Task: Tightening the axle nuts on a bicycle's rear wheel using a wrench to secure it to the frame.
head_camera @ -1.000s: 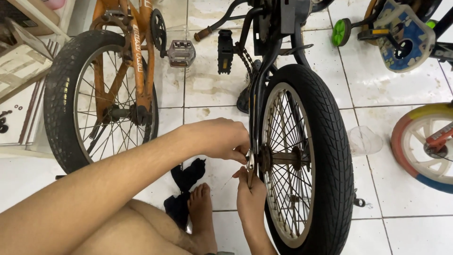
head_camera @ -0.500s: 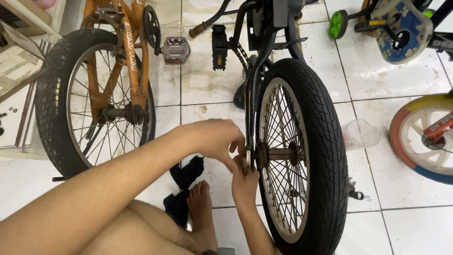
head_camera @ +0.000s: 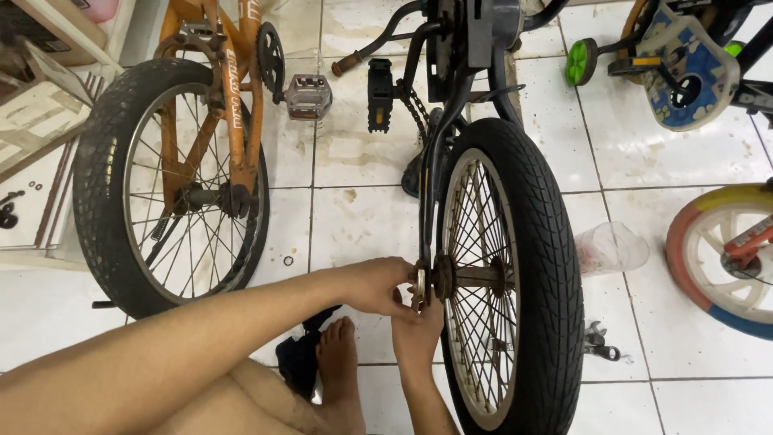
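Note:
An upside-down black bicycle stands before me, its wheel (head_camera: 515,274) with a thick black tyre nearest. My left hand (head_camera: 378,286) reaches across from the left and pinches a small metal axle nut (head_camera: 419,283) at the wheel hub, by the black fork end. My right hand (head_camera: 419,334) comes up from below and presses its fingers against the same nut and fork end. Both hands touch each other at the axle. My bare foot (head_camera: 338,362) rests on the tiled floor under my left arm.
An orange bicycle (head_camera: 217,137) stands upside down at the left, its wheel close to my arm. A clear plastic cup (head_camera: 608,248) lies right of the black tyre, a small wrench (head_camera: 600,342) below it. Children's bike wheels (head_camera: 721,258) sit at the right. A dark cloth (head_camera: 299,358) lies by my foot.
The view has shifted slightly. Both hands stay at the axle; my left fingers have turned a little around the nut.

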